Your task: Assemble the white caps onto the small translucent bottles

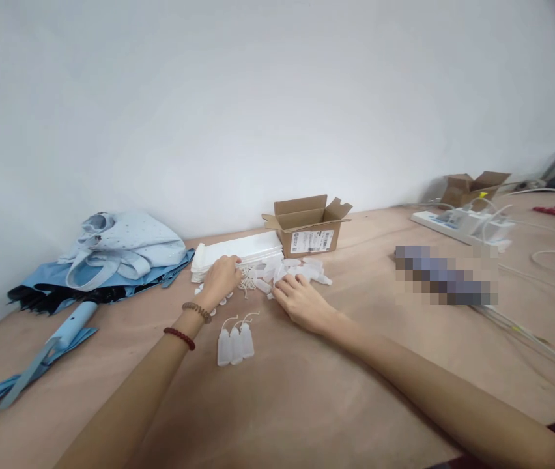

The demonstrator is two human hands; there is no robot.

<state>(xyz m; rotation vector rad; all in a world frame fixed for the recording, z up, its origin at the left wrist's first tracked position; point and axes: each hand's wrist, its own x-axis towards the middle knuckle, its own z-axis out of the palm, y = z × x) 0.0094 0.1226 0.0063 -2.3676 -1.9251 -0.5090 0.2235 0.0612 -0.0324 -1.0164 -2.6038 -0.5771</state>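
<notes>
My left hand (221,280) reaches over the table, its fingers curled at the edge of a stack of white flat packets (238,251); whether it grips one is hidden. It wears two bead bracelets at the wrist. My right hand (301,298) lies with fingers stretched among a loose pile of small white plastic bottles (291,270) and their strings. Three small white bottles with looped strings (235,343) lie side by side nearer to me, between my forearms. An open cardboard box (308,225) with a label stands just behind the pile.
A light blue bag and a folded blue umbrella (111,260) lie at the left by the wall. At the right are a white power strip (458,225) with cables, a second open cardboard box (470,187) and a blurred-out object (446,275).
</notes>
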